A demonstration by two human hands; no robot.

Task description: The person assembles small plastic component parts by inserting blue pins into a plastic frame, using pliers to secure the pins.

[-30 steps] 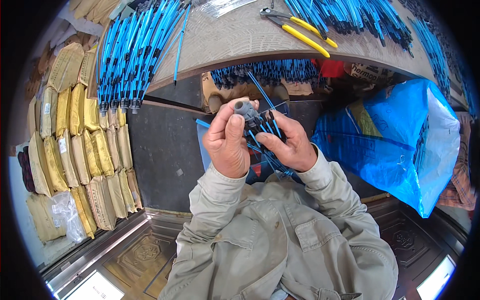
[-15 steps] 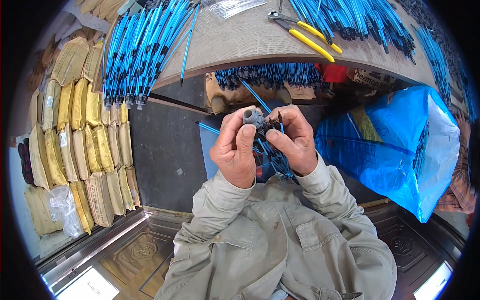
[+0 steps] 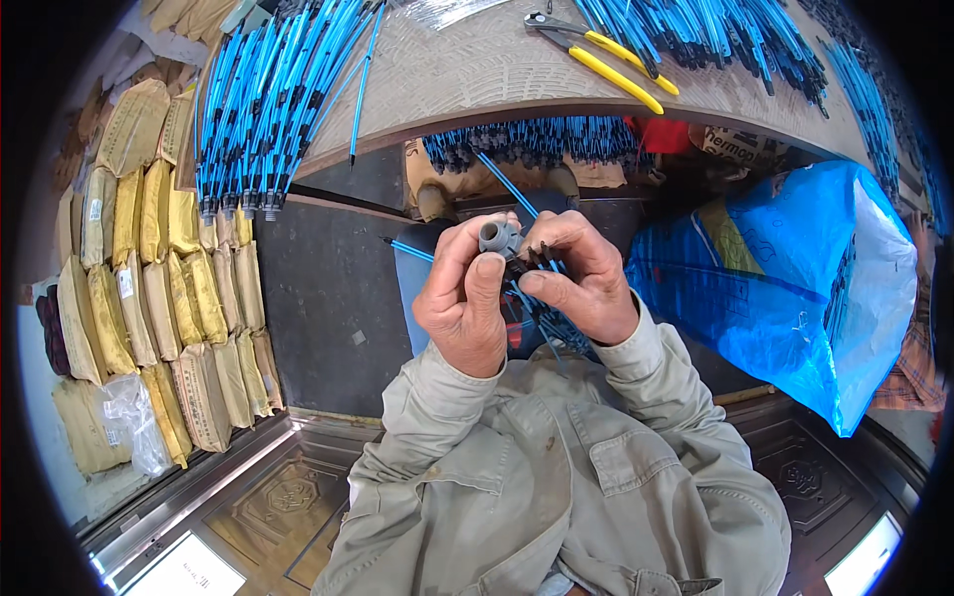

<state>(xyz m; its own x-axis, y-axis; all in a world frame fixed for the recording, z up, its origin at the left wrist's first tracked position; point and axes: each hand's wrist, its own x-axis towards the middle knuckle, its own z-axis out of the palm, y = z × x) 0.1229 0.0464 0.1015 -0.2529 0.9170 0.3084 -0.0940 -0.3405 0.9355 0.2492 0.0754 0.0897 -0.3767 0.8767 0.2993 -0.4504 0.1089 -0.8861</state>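
In front of my chest, my left hand (image 3: pixel 459 310) is closed around a grey, round plastic fitting (image 3: pixel 499 236) whose hollow end faces up. My right hand (image 3: pixel 586 281) pinches just beside it, thumb and forefinger on thin blue tubes (image 3: pixel 545 316) with black tips. Several of these tubes hang below the fitting between my wrists. How they join the fitting is hidden by my fingers. Another blue tube (image 3: pixel 505 183) slants out beyond my hands, and one more tube (image 3: pixel 412 250) pokes out left of my left hand.
Ahead, the workbench (image 3: pixel 467 84) carries a bundle of blue tubes (image 3: pixel 266 114), yellow-handled pliers (image 3: pixel 618 74) and more tubes (image 3: pixel 720 50). Further tubes (image 3: pixel 532 139) lie beneath it. A big blue plastic bag (image 3: pixel 735 288) stands right; wrapped packages (image 3: pixel 149 268) are stacked left.
My right hand has shifted slightly left toward the fitting. The black-tipped tube that stood up between its fingers has dropped lower. My left hand keeps hold of the fitting.
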